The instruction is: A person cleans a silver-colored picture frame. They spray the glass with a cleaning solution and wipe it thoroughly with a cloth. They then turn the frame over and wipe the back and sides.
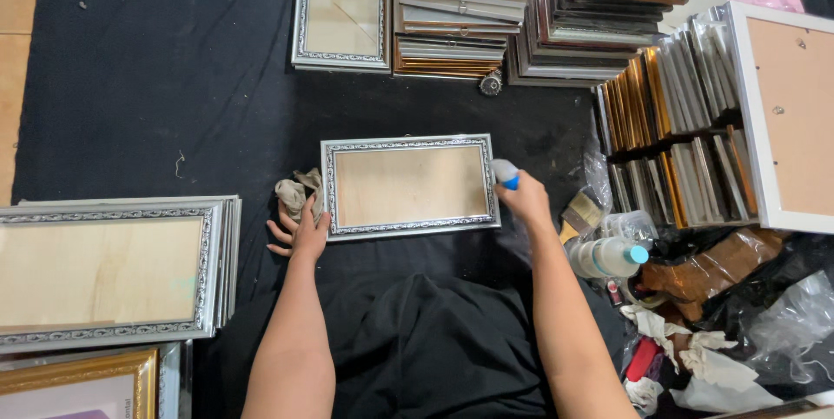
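Note:
A silver ornate picture frame lies flat on the black cloth in front of me. My left hand rests with fingers apart against the frame's left edge, beside a crumpled beige rag. At the frame's right edge my right hand grips a spray bottle with a white and blue nozzle. Most of the bottle's body is hidden by the hand.
A stack of silver frames lies at the left, with a gold frame below it. More frame stacks stand at the back and right. Another spray bottle, a brush, rags and plastic bags sit at the right.

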